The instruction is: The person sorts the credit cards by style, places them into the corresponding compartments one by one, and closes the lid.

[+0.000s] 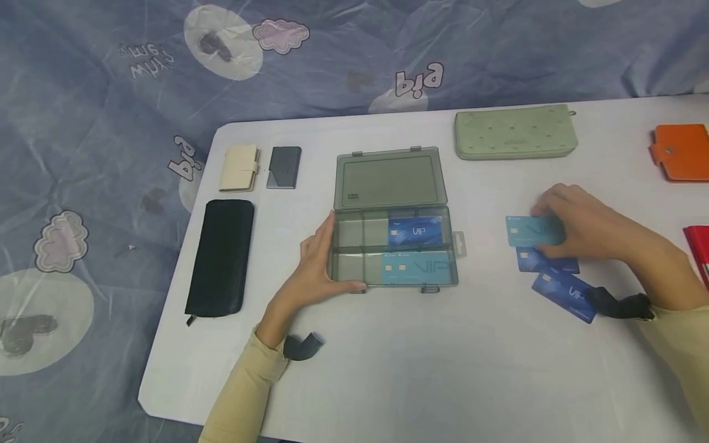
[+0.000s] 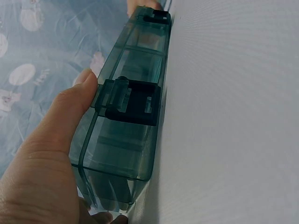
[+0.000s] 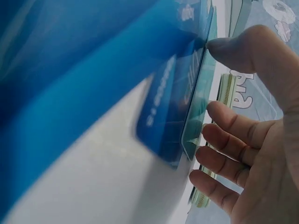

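Note:
A translucent grey-green plastic box [image 1: 350,234] lies with its lid [image 1: 390,178] folded back. My left hand [image 1: 310,267] grips its front left corner, the thumb near a front latch [image 2: 133,102] in the left wrist view. Inside, a dark blue VIP card [image 1: 415,231] is in the back row, with light blue cards [image 1: 415,271] in the front row. To the right, my right hand [image 1: 587,224] pinches a light blue VIP card [image 1: 520,232] between thumb and fingers. A dark blue card [image 1: 534,261] lies partly beneath it; another dark blue card [image 1: 562,294] lies slanted nearer me.
At left are a cream card holder [image 1: 238,168], a dark grey card case [image 1: 284,167] and a black zip wallet [image 1: 220,258]. A green pouch [image 1: 515,132] lies at the back; an orange wallet [image 1: 684,152] and a red item [image 1: 700,249] are at the right edge.

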`<action>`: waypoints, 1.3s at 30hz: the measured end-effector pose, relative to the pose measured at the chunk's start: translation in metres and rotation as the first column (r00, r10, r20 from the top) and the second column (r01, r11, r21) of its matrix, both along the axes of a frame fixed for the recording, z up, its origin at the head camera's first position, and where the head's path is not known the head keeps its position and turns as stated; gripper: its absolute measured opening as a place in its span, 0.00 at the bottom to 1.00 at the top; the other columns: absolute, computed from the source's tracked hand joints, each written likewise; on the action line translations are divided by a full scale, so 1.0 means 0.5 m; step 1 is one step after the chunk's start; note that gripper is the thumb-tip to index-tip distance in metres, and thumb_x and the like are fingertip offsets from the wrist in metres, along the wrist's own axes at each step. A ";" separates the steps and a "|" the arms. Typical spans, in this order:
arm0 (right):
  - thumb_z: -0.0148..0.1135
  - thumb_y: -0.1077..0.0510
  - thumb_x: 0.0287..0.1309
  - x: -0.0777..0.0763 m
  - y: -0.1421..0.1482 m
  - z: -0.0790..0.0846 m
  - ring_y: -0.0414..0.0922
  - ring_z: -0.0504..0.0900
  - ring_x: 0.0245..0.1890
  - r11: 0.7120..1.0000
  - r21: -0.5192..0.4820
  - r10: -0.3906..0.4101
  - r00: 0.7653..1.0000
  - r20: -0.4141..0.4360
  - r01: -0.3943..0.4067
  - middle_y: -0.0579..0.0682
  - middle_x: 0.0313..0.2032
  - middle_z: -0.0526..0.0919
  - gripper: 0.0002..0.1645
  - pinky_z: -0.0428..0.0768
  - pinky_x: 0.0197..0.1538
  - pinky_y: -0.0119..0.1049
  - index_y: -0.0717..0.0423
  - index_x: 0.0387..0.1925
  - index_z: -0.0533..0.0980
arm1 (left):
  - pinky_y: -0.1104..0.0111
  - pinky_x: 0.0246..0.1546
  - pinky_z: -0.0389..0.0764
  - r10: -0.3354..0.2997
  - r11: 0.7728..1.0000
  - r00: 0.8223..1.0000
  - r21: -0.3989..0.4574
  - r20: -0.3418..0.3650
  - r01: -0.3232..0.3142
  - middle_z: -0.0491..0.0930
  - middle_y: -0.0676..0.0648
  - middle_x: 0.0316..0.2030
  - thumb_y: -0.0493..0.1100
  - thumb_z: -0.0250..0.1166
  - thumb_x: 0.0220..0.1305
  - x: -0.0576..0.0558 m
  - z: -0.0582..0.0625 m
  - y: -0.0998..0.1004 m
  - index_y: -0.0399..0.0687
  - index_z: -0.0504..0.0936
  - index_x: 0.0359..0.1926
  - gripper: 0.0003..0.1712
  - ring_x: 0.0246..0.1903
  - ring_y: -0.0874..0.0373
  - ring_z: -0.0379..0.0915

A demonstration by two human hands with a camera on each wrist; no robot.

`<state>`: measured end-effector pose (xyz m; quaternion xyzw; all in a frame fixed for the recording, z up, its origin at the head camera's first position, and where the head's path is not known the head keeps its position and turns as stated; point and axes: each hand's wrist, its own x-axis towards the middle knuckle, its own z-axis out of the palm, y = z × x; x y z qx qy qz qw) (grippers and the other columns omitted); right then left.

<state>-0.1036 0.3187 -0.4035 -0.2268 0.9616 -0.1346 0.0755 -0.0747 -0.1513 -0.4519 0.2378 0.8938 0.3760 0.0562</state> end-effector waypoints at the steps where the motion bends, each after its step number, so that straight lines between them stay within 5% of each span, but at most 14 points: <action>1: 0.81 0.55 0.24 -0.002 -0.002 0.000 0.49 0.68 0.41 1.000 0.001 -0.006 1.000 0.007 0.006 0.54 0.42 0.74 0.38 0.70 0.41 0.46 0.62 0.43 0.74 | 0.54 0.62 0.45 0.000 1.000 1.000 -0.001 0.000 0.000 0.36 0.52 0.73 0.68 0.73 0.35 0.000 -0.001 -0.001 0.51 0.30 0.73 0.77 0.70 0.58 0.37; 11: 0.75 0.54 0.36 -0.006 -0.011 0.013 0.56 0.71 0.43 0.989 0.072 -0.134 0.984 0.122 0.126 0.64 0.46 0.75 0.41 0.72 0.46 0.56 0.67 0.52 0.69 | 0.54 0.62 0.45 -0.004 1.000 1.000 -0.011 -0.014 0.004 0.36 0.51 0.73 0.71 0.71 0.35 -0.002 -0.003 -0.001 0.50 0.29 0.73 0.77 0.70 0.58 0.38; 25: 0.79 0.53 0.31 0.016 -0.024 0.034 0.52 0.71 0.44 0.994 0.004 -0.110 0.994 0.019 0.110 0.56 0.45 0.76 0.39 0.73 0.46 0.56 0.58 0.50 0.76 | 0.55 0.62 0.46 -0.002 1.000 1.000 -0.023 -0.013 0.001 0.36 0.51 0.73 0.72 0.71 0.35 -0.001 0.000 0.000 0.50 0.29 0.73 0.77 0.71 0.59 0.38; 30: 0.79 0.53 0.28 0.045 -0.100 0.068 0.45 0.72 0.40 0.994 -0.104 0.018 0.993 -0.113 -0.030 0.48 0.41 0.77 0.39 0.72 0.43 0.43 0.55 0.49 0.77 | 0.55 0.62 0.46 -0.002 1.000 1.000 -0.016 -0.018 0.002 0.36 0.51 0.73 0.70 0.72 0.35 -0.001 0.002 0.000 0.50 0.29 0.73 0.77 0.70 0.59 0.38; 35: 0.78 0.48 0.26 0.070 -0.191 0.068 0.38 0.72 0.37 0.957 -0.168 0.187 0.945 -0.269 -0.238 0.44 0.37 0.79 0.39 0.68 0.39 0.34 0.55 0.48 0.78 | 0.56 0.62 0.46 -0.003 1.000 1.000 -0.012 -0.011 0.003 0.36 0.51 0.73 0.69 0.73 0.35 -0.001 0.003 0.000 0.50 0.29 0.73 0.77 0.70 0.59 0.37; 39: 0.75 0.43 0.30 0.081 -0.253 0.061 0.41 0.74 0.40 0.932 -0.196 0.236 0.922 -0.308 -0.304 0.44 0.38 0.80 0.36 0.69 0.43 0.40 0.54 0.46 0.79 | 0.55 0.62 0.45 0.004 1.000 1.000 -0.014 -0.004 -0.004 0.36 0.50 0.73 0.69 0.73 0.34 0.000 0.005 0.001 0.50 0.30 0.73 0.77 0.71 0.58 0.37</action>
